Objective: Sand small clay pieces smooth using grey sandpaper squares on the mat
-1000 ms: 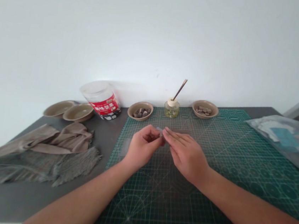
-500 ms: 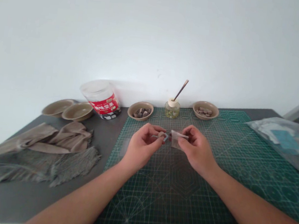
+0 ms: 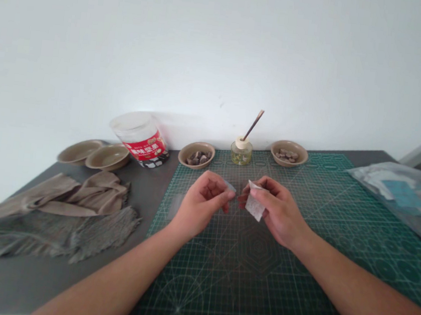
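Note:
My left hand [image 3: 203, 199] pinches a small flat bluish-grey piece [image 3: 230, 186] between thumb and fingertips. A small whitish, rough-looking square like sandpaper or cloth [image 3: 255, 207] is held in my right hand [image 3: 282, 210], the thumb pressing on its face. Whether a small brown piece sits behind this square is hidden. The two hands are close together but apart, above the green cutting mat [image 3: 217, 273]. Beyond them stand a bowl [image 3: 181, 157] of brown chunks, a glass jar [image 3: 241, 154] with a brush in it, and a bowl [image 3: 303, 160] of rounded brown pieces.
To the left lie crumpled grey-brown cloths [image 3: 57, 216]. Behind them are two tan bowls [image 3: 108, 157] and a clear plastic tub [image 3: 140, 140] with a red label. A clear plastic bag [image 3: 402, 195] lies at the right. A white wall [image 3: 221, 53] closes off the back.
The small round brown piece seen at my left fingertips is out of sight. The whitish square in my right hand has turned and shows more of its face.

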`<action>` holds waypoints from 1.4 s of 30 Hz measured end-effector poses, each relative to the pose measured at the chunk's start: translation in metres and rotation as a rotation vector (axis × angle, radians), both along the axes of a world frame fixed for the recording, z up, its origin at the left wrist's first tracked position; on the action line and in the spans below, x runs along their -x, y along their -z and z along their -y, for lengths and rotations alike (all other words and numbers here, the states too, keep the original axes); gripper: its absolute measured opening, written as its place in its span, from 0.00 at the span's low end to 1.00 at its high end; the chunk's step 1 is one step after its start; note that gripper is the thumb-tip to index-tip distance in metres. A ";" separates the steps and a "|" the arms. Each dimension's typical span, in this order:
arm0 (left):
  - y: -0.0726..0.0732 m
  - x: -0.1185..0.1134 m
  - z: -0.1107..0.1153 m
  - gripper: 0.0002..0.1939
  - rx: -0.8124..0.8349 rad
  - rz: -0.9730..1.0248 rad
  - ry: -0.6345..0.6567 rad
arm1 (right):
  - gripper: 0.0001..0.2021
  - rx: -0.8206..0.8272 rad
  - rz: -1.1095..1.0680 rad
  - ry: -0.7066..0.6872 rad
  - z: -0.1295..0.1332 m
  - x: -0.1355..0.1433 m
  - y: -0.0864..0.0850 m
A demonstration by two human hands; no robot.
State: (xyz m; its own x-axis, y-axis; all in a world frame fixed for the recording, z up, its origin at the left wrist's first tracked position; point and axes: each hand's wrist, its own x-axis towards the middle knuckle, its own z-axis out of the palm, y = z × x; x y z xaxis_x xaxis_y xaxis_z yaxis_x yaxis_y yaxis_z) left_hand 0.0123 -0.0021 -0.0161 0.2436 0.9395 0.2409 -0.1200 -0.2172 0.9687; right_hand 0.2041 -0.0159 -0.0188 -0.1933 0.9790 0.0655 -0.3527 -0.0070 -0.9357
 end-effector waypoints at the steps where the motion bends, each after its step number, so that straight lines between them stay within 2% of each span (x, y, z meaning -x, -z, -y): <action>1: 0.000 0.000 0.000 0.10 -0.002 0.005 -0.005 | 0.08 0.037 -0.023 0.006 0.000 0.001 0.001; 6: 0.002 0.000 -0.002 0.09 0.025 -0.062 0.001 | 0.09 0.081 0.001 0.116 -0.003 0.001 0.005; 11: 0.002 0.001 -0.001 0.13 0.100 -0.022 0.082 | 0.08 0.064 -0.026 0.031 -0.004 -0.001 0.005; 16: 0.002 0.001 -0.002 0.14 0.107 -0.068 0.089 | 0.08 -0.041 0.030 0.056 -0.004 -0.001 0.004; 21: 0.002 0.001 -0.002 0.14 0.124 -0.103 0.066 | 0.09 -0.119 0.191 0.067 -0.002 -0.004 0.001; 31: -0.003 0.002 0.002 0.11 0.154 -0.089 0.145 | 0.04 -0.377 0.478 0.087 0.002 -0.006 -0.008; 42: -0.003 0.005 0.000 0.11 0.130 -0.129 0.156 | 0.07 -0.469 0.586 0.062 0.001 -0.011 -0.005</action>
State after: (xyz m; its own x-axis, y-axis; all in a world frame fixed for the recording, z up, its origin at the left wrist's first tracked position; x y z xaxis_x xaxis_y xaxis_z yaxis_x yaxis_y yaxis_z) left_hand 0.0076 -0.0023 -0.0129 0.4087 0.9094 0.0777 -0.0160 -0.0779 0.9968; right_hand 0.2147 -0.0169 -0.0137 -0.2699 0.8841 0.3815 0.2174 0.4419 -0.8703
